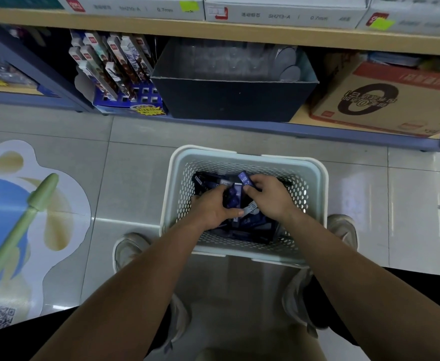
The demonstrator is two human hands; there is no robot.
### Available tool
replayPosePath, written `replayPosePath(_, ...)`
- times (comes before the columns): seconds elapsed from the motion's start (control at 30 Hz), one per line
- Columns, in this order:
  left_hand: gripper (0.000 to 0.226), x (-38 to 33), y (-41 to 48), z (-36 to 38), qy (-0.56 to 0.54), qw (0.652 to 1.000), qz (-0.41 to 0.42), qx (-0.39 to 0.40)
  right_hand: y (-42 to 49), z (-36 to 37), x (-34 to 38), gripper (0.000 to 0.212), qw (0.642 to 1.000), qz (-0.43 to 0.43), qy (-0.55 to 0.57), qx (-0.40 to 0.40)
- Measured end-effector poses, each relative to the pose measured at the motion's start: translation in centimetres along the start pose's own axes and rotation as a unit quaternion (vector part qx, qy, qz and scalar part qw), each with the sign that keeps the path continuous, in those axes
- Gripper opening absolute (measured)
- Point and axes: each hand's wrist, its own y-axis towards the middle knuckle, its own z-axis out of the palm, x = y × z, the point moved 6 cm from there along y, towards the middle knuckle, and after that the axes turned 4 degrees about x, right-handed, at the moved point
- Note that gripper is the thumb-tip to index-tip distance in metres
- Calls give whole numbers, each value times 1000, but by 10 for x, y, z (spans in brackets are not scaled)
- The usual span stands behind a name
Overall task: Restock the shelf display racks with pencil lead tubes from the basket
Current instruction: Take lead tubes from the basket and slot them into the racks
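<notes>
Both my hands in basket (315, 178): left hand (211, 207) and right hand (271, 196) each clutch pencil lead tubes (233, 198). Risk: overfull grips, tubes slipping on lift toward display rack (125, 82) beyond basket.

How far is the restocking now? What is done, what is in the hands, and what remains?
Done: the blue display rack on the bottom shelf already holds packs at the back, but its front slots are empty. In hand: both the left hand and the right hand are inside the basket, gathering dark lead tubes. Left: more tubes lie in the basket, and none is on its way to the rack yet.
</notes>
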Motion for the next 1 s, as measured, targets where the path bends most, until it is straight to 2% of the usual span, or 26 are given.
replayPosePath(0.1, 75, 5, 3, -3, -70, 997, -11, -12, 0, 0, 3, 11, 999, -5, 32, 24)
replayPosePath(0.27, 33, 5, 1, -12, -213, 975, 1, -55, -3, 3, 8, 11, 995, -26, 85, 49)
replayPosePath(0.5, 30, 5, -2, -9, -318, 947, 15, -50, -4, 8, 7, 16, 997, -33, 46, 45)
replayPosePath(0.63, 28, 5, -4, -10, -349, 936, 7, -44, -3, 10, 9, 15, 997, -33, 62, 35)
replayPosePath(0.8, 31, 4, -7, -7, -373, 927, 11, -37, -6, 9, 14, 16, 993, -32, 107, 45)
replayPosePath(0.9, 27, 3, -8, -8, -376, 926, 10, -36, -7, 8, 14, 20, 993, -23, 97, 57)
replayPosePath(1.0, 31, 0, -11, -9, -366, 930, 14, -35, -9, 7, 15, 18, 994, -34, 102, 35)
